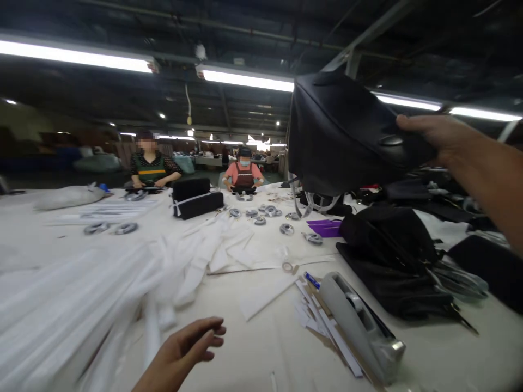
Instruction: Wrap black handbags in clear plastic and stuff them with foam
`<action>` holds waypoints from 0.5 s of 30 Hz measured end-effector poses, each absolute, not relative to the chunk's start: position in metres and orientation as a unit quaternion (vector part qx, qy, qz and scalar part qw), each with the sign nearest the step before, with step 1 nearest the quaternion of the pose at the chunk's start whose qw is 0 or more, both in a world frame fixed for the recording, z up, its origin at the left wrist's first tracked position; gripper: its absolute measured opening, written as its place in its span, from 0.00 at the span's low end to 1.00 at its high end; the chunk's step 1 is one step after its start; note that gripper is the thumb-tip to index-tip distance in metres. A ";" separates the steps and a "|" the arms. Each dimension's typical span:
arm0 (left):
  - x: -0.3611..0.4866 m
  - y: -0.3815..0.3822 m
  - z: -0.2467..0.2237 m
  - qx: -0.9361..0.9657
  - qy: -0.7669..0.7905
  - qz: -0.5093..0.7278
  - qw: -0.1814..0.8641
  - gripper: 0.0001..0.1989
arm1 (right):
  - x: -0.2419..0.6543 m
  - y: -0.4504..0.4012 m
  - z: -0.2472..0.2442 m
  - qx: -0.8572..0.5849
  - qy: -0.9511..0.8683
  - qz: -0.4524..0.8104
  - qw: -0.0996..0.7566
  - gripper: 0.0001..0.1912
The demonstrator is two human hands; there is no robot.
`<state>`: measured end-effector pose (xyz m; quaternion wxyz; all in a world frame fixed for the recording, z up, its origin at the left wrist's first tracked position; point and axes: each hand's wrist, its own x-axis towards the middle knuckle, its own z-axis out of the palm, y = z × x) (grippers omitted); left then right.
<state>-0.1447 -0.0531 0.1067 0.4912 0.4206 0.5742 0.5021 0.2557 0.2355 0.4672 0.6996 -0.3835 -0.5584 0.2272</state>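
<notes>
Two hands working: my right hand (439, 139) grips the black bag (347, 136) raised up high, while my left hand (192, 345) hovers loose-fingered, holding nothing, white strips (81, 305) just beside it.

There are 2 hands: left hand (186, 351) and right hand (435, 139). I see 1 black bag (343, 136), 1 tape holder (362, 326), 2 workers (153, 163) sitting, and 1 purple sheet (324, 227).
</notes>
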 end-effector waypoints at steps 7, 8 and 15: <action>-0.128 -0.063 0.141 0.395 0.486 0.607 0.489 0.24 | 0.161 0.192 0.400 -0.397 -0.606 0.413 0.552 0.17; -0.125 -0.063 0.139 0.388 0.474 0.619 0.492 0.24 | 0.151 0.190 0.387 -0.397 -0.605 0.428 0.541 0.17; -0.106 -0.061 0.134 0.391 0.404 0.654 0.507 0.27 | 0.098 0.180 0.310 -0.353 -0.584 0.552 0.479 0.15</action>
